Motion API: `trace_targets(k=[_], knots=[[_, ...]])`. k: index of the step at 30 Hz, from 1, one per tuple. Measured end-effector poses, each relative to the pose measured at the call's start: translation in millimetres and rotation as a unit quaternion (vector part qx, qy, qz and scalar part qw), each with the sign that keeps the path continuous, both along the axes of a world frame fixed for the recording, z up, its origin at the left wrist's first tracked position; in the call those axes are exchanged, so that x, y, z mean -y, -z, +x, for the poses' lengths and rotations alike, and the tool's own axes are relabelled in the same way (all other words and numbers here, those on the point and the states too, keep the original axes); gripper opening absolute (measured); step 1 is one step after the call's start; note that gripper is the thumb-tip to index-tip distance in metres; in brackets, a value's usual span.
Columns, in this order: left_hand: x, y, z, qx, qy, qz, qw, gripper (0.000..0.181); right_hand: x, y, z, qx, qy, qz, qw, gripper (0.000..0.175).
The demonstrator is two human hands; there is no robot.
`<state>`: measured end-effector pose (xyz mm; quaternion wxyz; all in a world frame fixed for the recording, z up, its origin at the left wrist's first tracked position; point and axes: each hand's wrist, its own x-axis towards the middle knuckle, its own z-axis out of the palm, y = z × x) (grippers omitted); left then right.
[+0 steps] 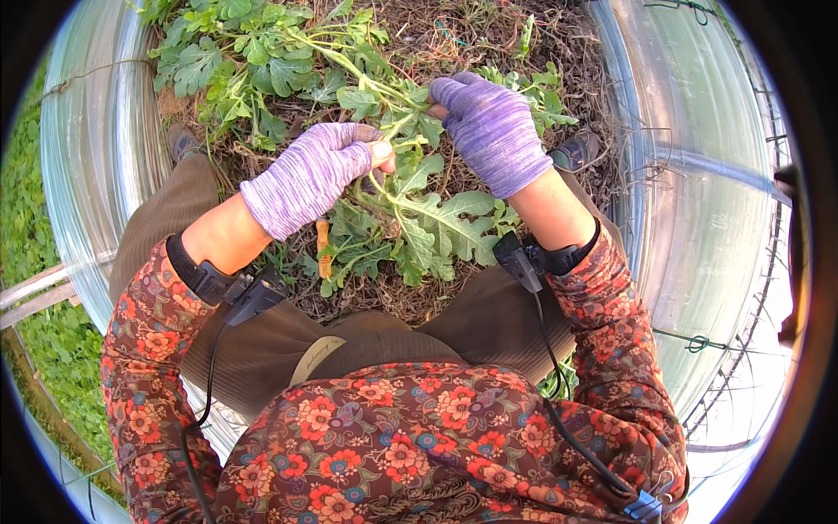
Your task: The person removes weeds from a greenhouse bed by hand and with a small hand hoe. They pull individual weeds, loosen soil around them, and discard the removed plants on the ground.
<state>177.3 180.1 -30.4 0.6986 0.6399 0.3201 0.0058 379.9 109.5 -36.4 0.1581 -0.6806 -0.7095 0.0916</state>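
Observation:
A watermelon vine [344,62] with deeply lobed leaves runs from the upper left down between my hands. My left hand [317,173], in a purple fingerless knit glove, pinches a pale green stem between thumb and forefinger. My right hand [488,128], gloved the same way, has its fingers closed at the vine just above and to the right; its fingertips are partly hidden behind the glove. Below the hands hangs a large lobed leaf [445,226]. An orange-brown wooden handle [323,249] stands among the leaves under my left wrist; its lower end is hidden.
Dry plant litter [386,301] covers the soil between my legs. Clear plastic sheeting curves along the left [91,157] and right [700,216], tied with cords. My left shoe [183,141] and right shoe [576,152] flank the plants. Cabled black devices are strapped to both wrists.

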Motion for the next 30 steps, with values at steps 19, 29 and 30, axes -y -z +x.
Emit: trace_targets(k=[19,29,30], knots=[[2.3,-7.8,-26.7,0.022,0.065,-0.086,0.994,0.027,2.6,6.2,27.5,-0.598,0.027,-0.195,0.777,0.037],[3.8,-8.5,-28.6,0.027,0.091,-0.107,0.990,0.028,-4.3,15.2,27.5,-0.364,0.136,-0.158,0.908,0.026],[3.9,-9.1,-29.7,0.030,0.096,-0.100,0.990,0.027,-8.9,16.9,33.6,-0.220,0.172,-0.103,0.955,0.026]])
